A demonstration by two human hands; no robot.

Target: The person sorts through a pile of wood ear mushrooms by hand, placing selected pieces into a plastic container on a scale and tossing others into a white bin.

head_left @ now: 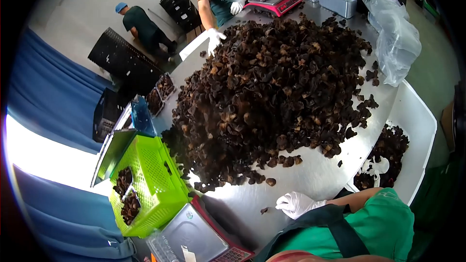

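Observation:
A large heap of dark brown, curled mushroom-like pieces (272, 87) covers much of the metal table (306, 174). My gloved right hand (297, 204) is over the near edge of the table, its fingers curled together; what they hold, if anything, is hidden. A small dark piece (263, 210) lies just left of it. My left hand does not show. Left of my body sits a scale (191, 230) with a bare metal plate and a clear plastic tray (160, 245) beside it.
Green crate (150, 179) with filled trays at left; white bin (417, 136) at right; plastic bag (395, 39) on the far right corner. Across the table, a gloved co-worker (221, 0) stands by a red scale (279, 4). Another person (143, 24) bends near black crates (124, 58).

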